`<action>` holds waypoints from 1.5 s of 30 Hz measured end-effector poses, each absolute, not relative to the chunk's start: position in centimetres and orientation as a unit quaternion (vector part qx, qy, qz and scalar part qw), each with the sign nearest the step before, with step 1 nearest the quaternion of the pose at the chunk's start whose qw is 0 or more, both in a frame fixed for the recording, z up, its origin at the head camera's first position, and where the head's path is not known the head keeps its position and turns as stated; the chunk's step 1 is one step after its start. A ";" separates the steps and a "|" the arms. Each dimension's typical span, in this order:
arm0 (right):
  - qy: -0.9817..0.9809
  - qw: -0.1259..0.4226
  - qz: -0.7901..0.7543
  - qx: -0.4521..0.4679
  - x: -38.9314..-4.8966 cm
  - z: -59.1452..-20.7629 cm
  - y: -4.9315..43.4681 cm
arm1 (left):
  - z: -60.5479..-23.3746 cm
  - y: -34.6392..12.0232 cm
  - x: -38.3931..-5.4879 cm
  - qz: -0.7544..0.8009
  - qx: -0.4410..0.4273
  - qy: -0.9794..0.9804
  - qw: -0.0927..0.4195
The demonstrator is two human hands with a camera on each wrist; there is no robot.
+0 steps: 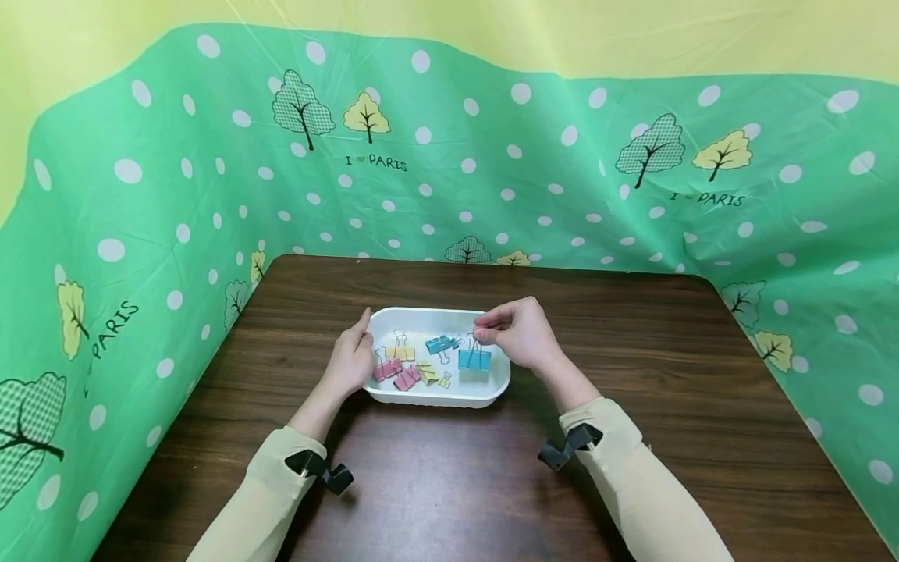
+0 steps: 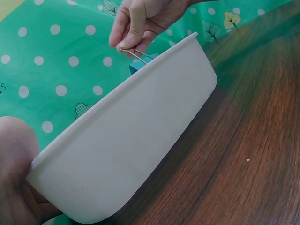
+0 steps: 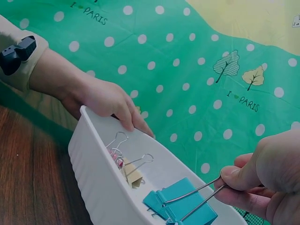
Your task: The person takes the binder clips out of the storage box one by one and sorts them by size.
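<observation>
Beige-cuffed, my L hand (image 1: 351, 355) curls on the rim at the L end of a white tray (image 1: 435, 400) on a brown table (image 1: 421, 484); inside, L to R, pink clips (image 1: 406, 379), yellow clips (image 1: 427, 372) & blue clips (image 1: 440, 343); at the R end, my R hand (image 1: 523, 332), thumb to fingertips, pinches a lg. blue binder clip (image 1: 474, 360) by its wire handle, can't tell if touching tray floor.

Tray (image 1: 435, 400) in all three views
</observation>
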State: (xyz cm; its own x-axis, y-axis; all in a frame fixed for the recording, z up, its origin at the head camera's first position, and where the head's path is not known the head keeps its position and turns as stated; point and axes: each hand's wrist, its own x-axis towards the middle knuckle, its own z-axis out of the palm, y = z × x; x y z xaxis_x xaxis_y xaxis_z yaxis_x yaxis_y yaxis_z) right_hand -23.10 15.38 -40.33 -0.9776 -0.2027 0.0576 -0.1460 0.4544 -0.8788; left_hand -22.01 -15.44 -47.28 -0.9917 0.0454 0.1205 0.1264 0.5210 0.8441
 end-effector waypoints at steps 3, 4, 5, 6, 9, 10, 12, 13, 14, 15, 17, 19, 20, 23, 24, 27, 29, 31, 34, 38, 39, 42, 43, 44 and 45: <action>0.854 0.026 -0.509 -0.100 -23.1 -40.0 15.6 | -47.2 -15.4 -22.0 -0.487 -0.049 -0.871 0.041; 0.855 0.026 -0.509 -0.099 -23.1 -39.9 15.7 | -47.2 -15.4 -22.0 -0.486 -0.049 -0.872 0.040; 0.855 0.027 -0.509 -0.097 -23.1 -39.9 15.8 | -47.2 -15.4 -22.0 -0.486 -0.048 -0.872 0.040; 0.856 0.027 -0.508 -0.095 -23.1 -39.8 15.8 | -47.2 -15.5 -22.0 -0.486 -0.049 -0.872 0.040; 0.859 0.025 -0.503 -0.094 -23.2 -39.6 16.1 | -47.3 -15.5 -22.1 -0.486 -0.048 -0.872 0.041; 0.859 0.023 -0.503 -0.094 -23.2 -39.6 16.2 | -47.3 -15.5 -22.1 -0.486 -0.048 -0.872 0.041; 0.861 0.019 -0.500 -0.095 -23.3 -39.5 16.3 | -47.4 -15.4 -22.1 -0.486 -0.048 -0.872 0.042; 0.861 0.017 -0.499 -0.096 -23.3 -39.4 16.4 | -47.4 -15.4 -22.1 -0.486 -0.047 -0.872 0.043; 0.861 0.015 -0.499 -0.098 -23.4 -39.4 16.5 | -47.4 -15.4 -22.1 -0.486 -0.047 -0.872 0.043; 0.861 0.013 -0.498 -0.098 -23.4 -39.4 16.6 | -47.4 -15.4 -22.1 -0.486 -0.047 -0.872 0.043; 0.861 0.013 -0.499 -0.096 -23.4 -39.3 16.8 | -47.4 -15.4 -22.1 -0.487 -0.047 -0.871 0.043; 0.862 0.012 -0.498 -0.095 -23.4 -39.1 17.0 | -47.3 -15.4 -22.0 -0.488 -0.047 -0.871 0.042; 0.861 0.012 -0.499 -0.095 -23.4 -39.1 17.0 | -47.3 -15.4 -22.0 -0.488 -0.047 -0.870 0.042; 0.860 0.011 -0.502 -0.097 -23.4 -38.8 17.2 | -47.2 -15.4 -22.0 -0.490 -0.048 -0.870 0.041; 0.860 0.010 -0.501 -0.098 -23.4 -38.7 17.2 | -47.2 -15.4 -22.0 -0.489 -0.047 -0.870 0.040; 0.858 0.009 -0.503 -0.100 -23.4 -38.7 17.3 | -47.2 -15.4 -22.0 -0.488 -0.047 -0.871 0.039; 0.858 0.008 -0.504 -0.099 -23.4 -38.6 17.4 | -47.3 -15.5 -22.1 -0.487 -0.047 -0.871 0.039; 0.857 0.006 -0.505 -0.099 -23.4 -38.5 17.4 | -47.3 -15.5 -22.1 -0.487 -0.047 -0.871 0.039; 0.857 0.002 -0.506 -0.103 -23.4 -38.4 17.6 | -47.4 -15.5 -22.0 -0.487 -0.046 -0.871 0.040; 0.857 0.001 -0.505 -0.103 -23.5 -38.2 17.9 | -47.3 -15.5 -22.0 -0.487 -0.042 -0.871 0.040; 0.857 0.002 -0.505 -0.102 -23.5 -38.2 17.9 | -47.3 -15.4 -22.0 -0.487 -0.041 -0.871 0.040; 0.856 0.004 -0.507 -0.098 -23.5 -38.0 18.1 | -47.3 -15.4 -22.0 -0.489 -0.041 -0.871 0.041; 0.856 0.004 -0.509 -0.096 -23.4 -37.9 18.2 | -47.3 -15.4 -22.0 -0.489 -0.041 -0.871 0.042; 0.855 0.005 -0.510 -0.095 -23.4 -37.9 18.2 | -47.3 -15.4 -22.0 -0.489 -0.041 -0.870 0.042; 0.855 0.005 -0.511 -0.094 -23.4 -37.8 18.3 | -47.3 -15.4 -22.0 -0.489 -0.042 -0.870 0.042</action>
